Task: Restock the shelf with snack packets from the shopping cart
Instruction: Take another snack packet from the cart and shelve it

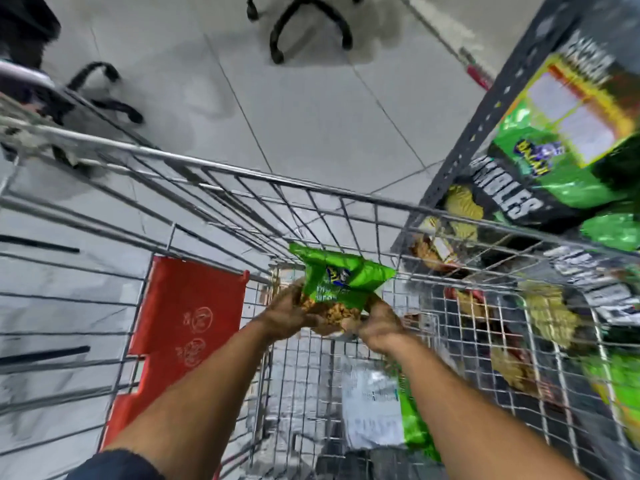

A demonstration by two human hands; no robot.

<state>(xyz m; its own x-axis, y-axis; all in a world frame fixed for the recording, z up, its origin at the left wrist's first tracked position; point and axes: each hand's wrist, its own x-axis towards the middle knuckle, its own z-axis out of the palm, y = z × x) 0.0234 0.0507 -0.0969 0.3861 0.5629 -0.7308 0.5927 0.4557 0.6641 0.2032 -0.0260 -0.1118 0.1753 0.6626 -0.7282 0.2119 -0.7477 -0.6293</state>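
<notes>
A green snack packet (pixel 341 278) with a blue logo hangs above the wire shopping cart (pixel 214 164). My left hand (pixel 289 315) grips its lower left corner and my right hand (pixel 379 327) grips its lower right corner. Another green and white packet (pixel 375 407) lies on the cart floor under my right forearm. The grey metal shelf (pixel 485 112) rises on the right, holding green and black snack packets (pixel 540 174). The picture is blurred by motion.
A red fold-down seat flap (pixel 188 306) hangs on the cart's inner left wall. Two black office chair bases (pixel 304 19) stand on the grey tiled floor beyond the cart. More packets (pixel 554 317) show through the cart's right mesh.
</notes>
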